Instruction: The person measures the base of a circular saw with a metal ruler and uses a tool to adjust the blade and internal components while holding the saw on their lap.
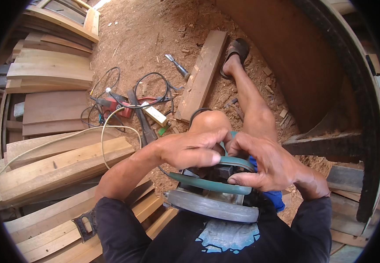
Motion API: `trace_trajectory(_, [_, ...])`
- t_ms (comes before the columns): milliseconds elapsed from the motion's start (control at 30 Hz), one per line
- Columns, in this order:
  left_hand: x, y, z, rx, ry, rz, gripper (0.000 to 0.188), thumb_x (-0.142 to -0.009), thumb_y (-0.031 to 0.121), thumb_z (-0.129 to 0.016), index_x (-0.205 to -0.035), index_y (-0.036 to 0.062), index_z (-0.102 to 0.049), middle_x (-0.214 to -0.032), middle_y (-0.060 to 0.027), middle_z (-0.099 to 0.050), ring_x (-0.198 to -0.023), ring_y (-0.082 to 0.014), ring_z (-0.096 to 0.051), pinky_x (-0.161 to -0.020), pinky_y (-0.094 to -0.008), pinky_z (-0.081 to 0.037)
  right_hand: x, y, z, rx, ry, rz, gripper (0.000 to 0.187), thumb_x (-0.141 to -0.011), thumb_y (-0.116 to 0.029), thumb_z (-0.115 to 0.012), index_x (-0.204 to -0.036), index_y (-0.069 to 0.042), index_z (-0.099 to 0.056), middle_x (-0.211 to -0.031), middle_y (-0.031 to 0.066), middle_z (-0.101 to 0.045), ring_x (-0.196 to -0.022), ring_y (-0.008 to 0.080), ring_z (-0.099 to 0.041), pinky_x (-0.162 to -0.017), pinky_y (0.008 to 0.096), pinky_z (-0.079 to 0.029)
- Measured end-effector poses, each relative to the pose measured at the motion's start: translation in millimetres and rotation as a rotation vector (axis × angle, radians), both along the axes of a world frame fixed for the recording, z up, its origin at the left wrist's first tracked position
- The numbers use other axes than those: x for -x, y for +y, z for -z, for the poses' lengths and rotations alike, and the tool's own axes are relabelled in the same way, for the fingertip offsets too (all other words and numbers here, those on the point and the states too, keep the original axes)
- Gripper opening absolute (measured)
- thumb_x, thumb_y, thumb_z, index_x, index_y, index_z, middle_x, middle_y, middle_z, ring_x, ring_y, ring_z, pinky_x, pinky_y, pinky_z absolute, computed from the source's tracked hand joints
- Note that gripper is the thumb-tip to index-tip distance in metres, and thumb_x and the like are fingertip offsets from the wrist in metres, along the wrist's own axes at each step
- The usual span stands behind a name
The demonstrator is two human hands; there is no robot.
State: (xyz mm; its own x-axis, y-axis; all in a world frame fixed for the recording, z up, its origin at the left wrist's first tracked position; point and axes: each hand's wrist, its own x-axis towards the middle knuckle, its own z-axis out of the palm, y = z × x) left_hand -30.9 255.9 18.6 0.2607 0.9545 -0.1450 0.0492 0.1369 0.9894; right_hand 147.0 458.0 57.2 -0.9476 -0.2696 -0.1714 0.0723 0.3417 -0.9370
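A green corded power tool (209,184) rests close against my torso, over my lap. Its long grey metal plate (214,208) faces my dark shirt, and a black part shows between the green bands. My left hand (194,149) curls over the tool's far left side, the thumb lying along its top. On the other side, my right hand (266,164) wraps the body, with the thumb bent over the near green band. Both hands' fingertips are partly hidden behind the tool. I cannot tell exactly what kind of tool it is.
A chisel (177,66) and a brown plank (202,79) lie on the shaving-covered ground ahead. A red power tool (116,105) sits among tangled cords, near a pale block (154,114). Boards (67,166) are stacked at left. A large curved wooden piece (304,61) stands at right.
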Motion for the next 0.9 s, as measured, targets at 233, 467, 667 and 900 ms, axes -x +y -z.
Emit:
trace_trajectory(233, [-6.5, 7.0, -1.9, 0.118, -0.007, -0.184, 0.053, -0.099, 0.032, -0.055, -0.137, -0.0027, -0.046, -0.123, -0.0124, -0.062, -0.117, -0.021, -0.061, -0.099, -0.0386, -0.048, -3.1, 4.4, 8.8, 0.218, -0.087, 0.03, 0.034, -0.088, -0.014, -0.083, -0.109, 0.001, -0.059, -0.084, 0.008, -0.063, -0.076, 0.0154, -0.065, -0.067, 0.0329, -0.051])
trace_trajectory(467, [-2.2, 15.3, 8.8, -0.314, 0.278, -0.084, 0.055, -0.098, 0.029, -0.078, -0.131, 0.0002, -0.046, -0.113, -0.0218, -0.069, -0.102, -0.0445, -0.069, -0.091, -0.0477, -0.052, -2.8, 23.3, -4.6, 0.028, -0.118, 0.008, 0.037, -0.087, -0.024, -0.085, -0.109, 0.0, -0.067, -0.093, 0.0095, -0.07, -0.086, 0.0179, -0.067, -0.077, 0.0352, -0.053])
trace_trajectory(667, [0.5, 29.8, -4.9, -0.202, 0.384, -0.012, 0.052, -0.089, 0.024, -0.087, -0.122, 0.0017, -0.054, -0.098, -0.0196, -0.076, -0.103, -0.0389, -0.074, -0.085, -0.0467, -0.053, -1.9, 33.7, 1.6, -0.068, 0.054, -0.068, 0.037, -0.094, -0.025, -0.081, -0.115, 0.0, -0.062, -0.092, 0.015, -0.069, -0.084, 0.0283, -0.069, -0.073, 0.0409, -0.052])
trace_trajectory(900, [-5.6, 31.2, -11.3, -0.024, 0.275, -0.11, 0.051, -0.088, 0.02, -0.088, -0.121, -0.0003, -0.055, -0.109, -0.0185, -0.068, -0.106, -0.0329, -0.072, -0.09, -0.0428, -0.057, -2.4, 36.0, -2.2, -0.159, 0.156, -0.099, 0.041, -0.097, -0.029, -0.078, -0.123, -0.001, -0.063, -0.099, 0.0218, -0.071, -0.096, 0.0424, -0.071, -0.08, 0.0487, -0.054])
